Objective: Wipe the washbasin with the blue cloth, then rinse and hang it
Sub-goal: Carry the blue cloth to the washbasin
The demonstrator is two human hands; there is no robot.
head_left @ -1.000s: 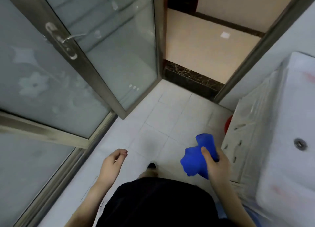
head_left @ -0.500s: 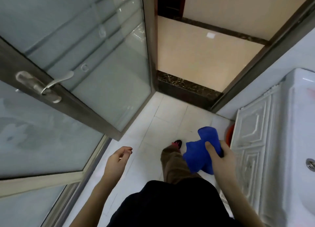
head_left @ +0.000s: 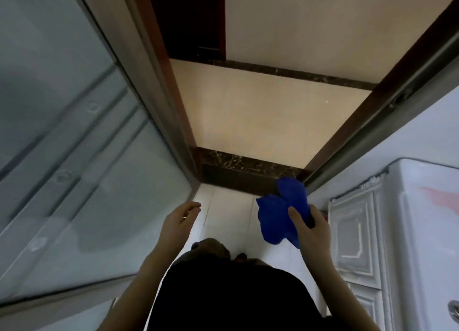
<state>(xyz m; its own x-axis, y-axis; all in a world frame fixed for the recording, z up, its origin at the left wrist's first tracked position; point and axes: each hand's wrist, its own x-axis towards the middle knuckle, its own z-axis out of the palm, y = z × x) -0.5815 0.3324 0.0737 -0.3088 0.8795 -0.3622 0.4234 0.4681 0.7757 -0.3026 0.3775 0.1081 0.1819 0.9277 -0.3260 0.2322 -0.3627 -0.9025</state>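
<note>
- The right hand [head_left: 313, 232] grips a crumpled bright blue cloth [head_left: 279, 219]. The thumb is pressed across the cloth's front and the fingers are curled round behind it, mostly hidden by the fabric.
- The cloth is held in the air above the white tiled floor [head_left: 228, 216], with loose folds hanging below the hand and one lobe standing above it.
- The cloth's upper edge overlaps the near right corner of the dark veined marble threshold [head_left: 243, 166]. Its right edge is near the white moulded cabinet front [head_left: 352, 241] but not touching it.
- The white glossy washbasin [head_left: 422, 231] sits on top of that cabinet along the right edge of the view. A metal fitting [head_left: 455, 310] shows at the far lower right, cut off by the picture's edge.
- The left hand [head_left: 177, 222] holds nothing. Its fingers [head_left: 192, 206] are loosely curled, tips close to the thumb, just beside the lower corner of the frosted glass door [head_left: 74, 156].
- The glass door stands open on the left and the grey metal door frame [head_left: 377, 117] slants up on the right. Between them a strip of floor runs to the threshold.
- Beyond the threshold lies a beige floor [head_left: 260, 117], bounded by a dark skirting line at a cream wall.
- The person's dark top [head_left: 236, 301] fills the lower middle.
</note>
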